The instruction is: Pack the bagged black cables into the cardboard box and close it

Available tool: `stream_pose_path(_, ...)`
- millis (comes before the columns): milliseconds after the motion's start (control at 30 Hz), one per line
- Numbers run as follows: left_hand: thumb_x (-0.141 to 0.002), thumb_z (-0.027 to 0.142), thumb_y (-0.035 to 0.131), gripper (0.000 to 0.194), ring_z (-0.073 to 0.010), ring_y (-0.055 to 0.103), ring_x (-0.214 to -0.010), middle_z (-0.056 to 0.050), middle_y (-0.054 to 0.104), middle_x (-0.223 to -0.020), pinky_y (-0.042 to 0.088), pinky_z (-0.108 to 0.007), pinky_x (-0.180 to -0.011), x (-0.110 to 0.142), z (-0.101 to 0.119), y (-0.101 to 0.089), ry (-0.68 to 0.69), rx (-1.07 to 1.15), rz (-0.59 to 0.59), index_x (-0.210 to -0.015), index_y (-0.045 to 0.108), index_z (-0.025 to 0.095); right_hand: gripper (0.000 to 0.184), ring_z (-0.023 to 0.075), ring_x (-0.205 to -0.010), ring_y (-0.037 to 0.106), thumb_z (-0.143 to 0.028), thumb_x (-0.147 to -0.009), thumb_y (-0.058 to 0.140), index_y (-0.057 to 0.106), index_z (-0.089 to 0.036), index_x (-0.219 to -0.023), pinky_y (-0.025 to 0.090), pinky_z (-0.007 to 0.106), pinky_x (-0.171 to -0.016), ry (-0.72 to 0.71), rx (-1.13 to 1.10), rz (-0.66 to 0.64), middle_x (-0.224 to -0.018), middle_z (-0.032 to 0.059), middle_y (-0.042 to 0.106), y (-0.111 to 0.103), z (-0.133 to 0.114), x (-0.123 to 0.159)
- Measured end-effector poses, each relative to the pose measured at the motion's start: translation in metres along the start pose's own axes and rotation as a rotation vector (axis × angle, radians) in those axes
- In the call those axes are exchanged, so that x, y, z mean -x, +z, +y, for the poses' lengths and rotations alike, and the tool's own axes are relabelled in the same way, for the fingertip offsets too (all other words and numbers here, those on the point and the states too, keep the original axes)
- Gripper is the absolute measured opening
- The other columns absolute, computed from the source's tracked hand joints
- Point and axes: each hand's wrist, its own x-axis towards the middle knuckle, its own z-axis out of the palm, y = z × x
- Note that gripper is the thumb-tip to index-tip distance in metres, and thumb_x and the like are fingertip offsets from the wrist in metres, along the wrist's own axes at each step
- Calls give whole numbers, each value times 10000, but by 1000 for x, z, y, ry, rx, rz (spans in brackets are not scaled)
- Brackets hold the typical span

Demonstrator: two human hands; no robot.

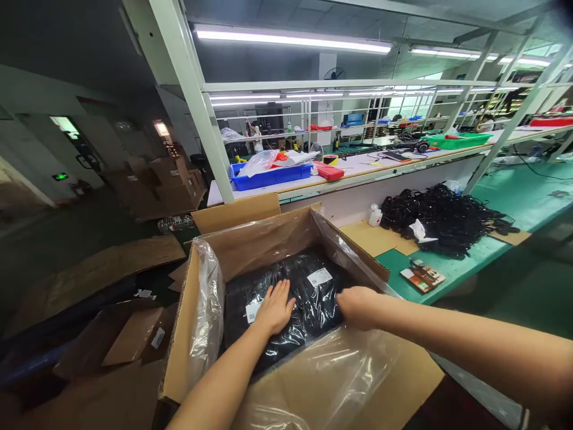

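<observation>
An open cardboard box (179,334), lined with a clear plastic bag (206,298), stands in front of me. Glossy black plastic-wrapped packages (286,334) lie side by side in it, with white labels (319,277) on top. My left hand (274,307) rests flat on the packages, fingers stretched out, just right of one label. At their right end is my right hand (358,306), its fingers curled in against the packages by the box wall. What those fingers hold, if anything, is hidden.
To the right, a green workbench (496,197) bears a heap of black cables (443,218), a white bottle (375,215) and a small printed box (423,275). A blue tray (271,177) sits on the shelf above. Flattened cardboard (98,280) lies at the left.
</observation>
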Motion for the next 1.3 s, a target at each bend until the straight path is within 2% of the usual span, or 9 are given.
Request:
stream_pose_path(100, -1007, 450, 197, 618, -131, 61, -1439, 14, 74, -1545, 41, -358, -1196, 6, -7, -4, 39, -21, 1, -1524, 147, 115, 383, 296, -1082, 583, -182, -883, 491, 579, -28, -1222, 491, 400, -917, -106, 18, 177, -1196, 196, 579, 1, -18, -45)
stream_pose_path(200, -1013, 439, 215, 591, -120, 74, -1437, 26, 75, -1545, 59, -338, -1197, 14, -15, -6, 93, -24, -11, -1523, 173, 144, 592, 300, -1369, 287, -383, -975, 399, 343, -38, -1452, 253, 417, -1138, -216, 38, 263, -1490, 162, 288, 25, -23, -90)
stream_pose_path(367, -1014, 441, 219, 587, -130, 74, -1438, 17, 100, -1545, 46, -335, -1196, 15, -16, -3, 124, -12, 7, -1518, 205, 140, 701, 306, -1426, 94, -429, -937, 426, 250, -39, -1493, 60, 451, -1176, -369, 16, 399, -1537, 144, 142, 85, -12, -118)
stream_pose_path(500, -1010, 450, 211, 601, -138, 61, -1440, 5, 90, -1549, 29, -345, -1193, 11, -8, 2, 128, 4, 13, -1521, 194, 133, 828, 308, -1431, -5, -384, -846, 496, 186, 49, -1479, 26, 428, -1176, -433, -23, 328, -1527, 210, 51, 98, -12, -117)
stream_pose_path(667, -1001, 459, 211, 610, -154, 75, -1439, -5, 100, -1546, 60, -350, -1191, 6, -4, -4, 109, 14, -24, -1518, 214, 135, 812, 247, -1438, -9, -427, -889, 446, 139, 7, -1503, 42, 376, -1178, -435, -190, 141, -1539, 172, 18, 69, -6, -99)
stream_pose_path(867, -974, 578, 118, 723, -201, 13, -1444, -31, 49, -1548, -27, -462, -1172, -17, -4, -11, -85, 16, 50, -1524, 172, 112, 962, 281, -1426, -116, -661, -880, 364, -18, -48, -1514, -36, 476, -1156, 83, -168, 100, -1533, 120, -123, 64, 21, -69)
stream_pose_path(1000, -950, 628, 134, 764, -200, -17, -1444, -20, 28, -1548, -27, -457, -1170, -29, -5, -6, -145, -42, 0, -1524, 177, 126, 969, 255, -1397, -217, -733, -881, 235, -126, -77, -1496, -55, 462, -1155, 142, -253, -33, -1493, 56, -257, 70, 25, -68)
stream_pose_path(1167, -974, 525, 144, 708, -259, 73, -1438, -101, 81, -1545, 38, -509, -1156, -60, 21, -25, -161, -44, 19, -1513, 213, 72, 927, 249, -1432, -91, -644, -884, 386, -17, -111, -1527, 23, 442, -1170, 5, -380, -118, -1540, 68, -128, 56, 22, -45)
stream_pose_path(1300, -983, 467, 159, 644, -159, 3, -1444, -9, 57, -1554, -5, -392, -1180, -103, 70, -32, 68, -18, 124, -1524, 206, 119, 703, 346, -1353, 306, -523, -939, 378, 395, -16, -1425, 277, 482, -1101, 150, -300, 23, -1458, 220, 317, 49, 14, -9)
